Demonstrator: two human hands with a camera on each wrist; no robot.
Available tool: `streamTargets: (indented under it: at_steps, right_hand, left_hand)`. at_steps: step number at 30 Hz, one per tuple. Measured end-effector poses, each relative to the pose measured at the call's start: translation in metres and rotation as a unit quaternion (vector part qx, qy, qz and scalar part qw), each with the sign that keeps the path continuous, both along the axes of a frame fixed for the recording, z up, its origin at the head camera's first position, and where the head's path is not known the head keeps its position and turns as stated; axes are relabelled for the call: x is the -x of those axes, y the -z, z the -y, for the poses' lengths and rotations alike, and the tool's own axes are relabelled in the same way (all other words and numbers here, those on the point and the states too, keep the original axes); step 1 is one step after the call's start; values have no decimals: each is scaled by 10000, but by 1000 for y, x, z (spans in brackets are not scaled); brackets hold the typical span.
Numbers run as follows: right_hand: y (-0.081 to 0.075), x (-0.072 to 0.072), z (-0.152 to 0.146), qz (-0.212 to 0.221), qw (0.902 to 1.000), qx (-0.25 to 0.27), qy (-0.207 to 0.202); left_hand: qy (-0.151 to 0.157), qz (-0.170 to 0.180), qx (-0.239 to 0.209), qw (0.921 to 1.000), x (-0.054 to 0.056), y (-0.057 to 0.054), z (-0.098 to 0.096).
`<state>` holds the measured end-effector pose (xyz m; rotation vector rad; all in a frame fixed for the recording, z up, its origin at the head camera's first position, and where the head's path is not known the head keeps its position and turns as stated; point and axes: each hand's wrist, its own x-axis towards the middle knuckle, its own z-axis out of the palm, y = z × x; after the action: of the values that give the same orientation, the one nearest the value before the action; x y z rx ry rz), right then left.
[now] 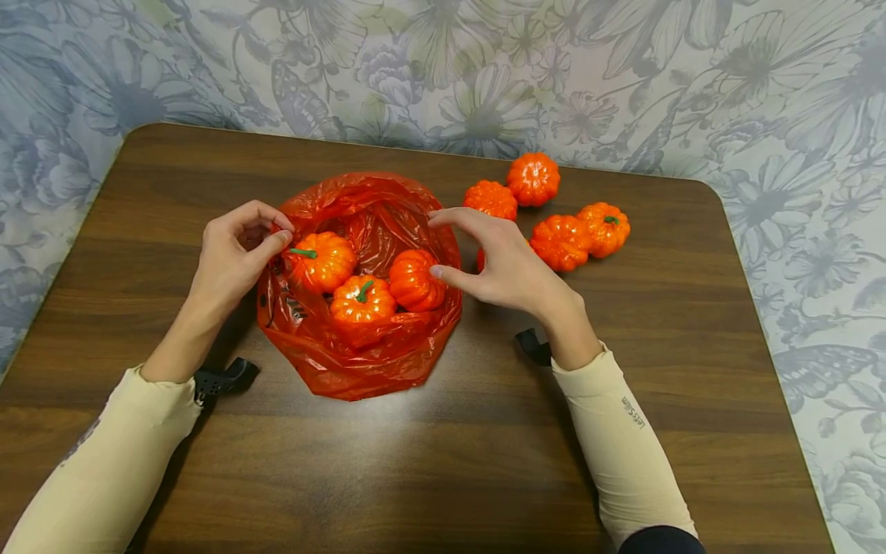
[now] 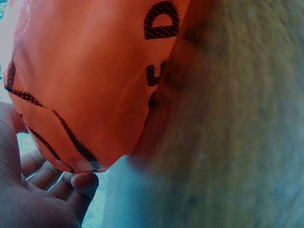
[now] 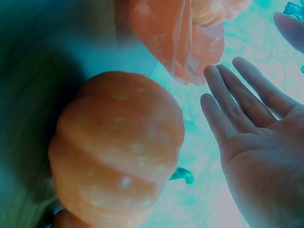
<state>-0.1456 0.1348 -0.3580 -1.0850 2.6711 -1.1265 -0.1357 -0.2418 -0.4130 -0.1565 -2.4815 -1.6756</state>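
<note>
A red plastic bag stands with its mouth spread on the table, dark print on its side. Inside lie three small orange pumpkins: one at the left, one at the front and one at the right. My left hand pinches the bag's left rim between thumb and fingers; the left wrist view shows the printed bag wall beside it. Over the bag's right rim, my right hand holds nothing, its fingers extended and thumb apart. In the right wrist view, a pumpkin lies below that hand.
Several more pumpkins sit on the brown wooden table to the bag's right, among them a pumpkin with a green stem and another near the back edge. One is mostly hidden by my right hand. A floral-papered wall rises behind the table.
</note>
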Motion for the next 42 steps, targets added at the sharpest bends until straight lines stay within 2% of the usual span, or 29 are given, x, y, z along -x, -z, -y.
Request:
streamTargets:
  at_steps: [14,20,24,30,36,42]
  right_hand:
    - [-1,-3,-17,-195,9997,-84,115]
    - [-1,-5,-25,-191,9991,-221,296]
    - [-1,-10,-43,-157,9977,-310,580]
    - [-1,-15,-86,-292,9928,-465,1068]
    - [-9,-17,-121,-365,9852,-518,1591]
    - [-14,-18,-135,-386,9828,-545,1723]
  left_hand:
    - [-32,32,95,9999,-1,2,5]
    - [-16,35,90,10000,-1,3,5]
    - [21,17,68,10000,0,3,3]
    - [42,-13,65,10000,2,1,2]
    - [70,-48,-2,10000,1,0,1]
    - [71,-43,-53,10000,0,0,1]
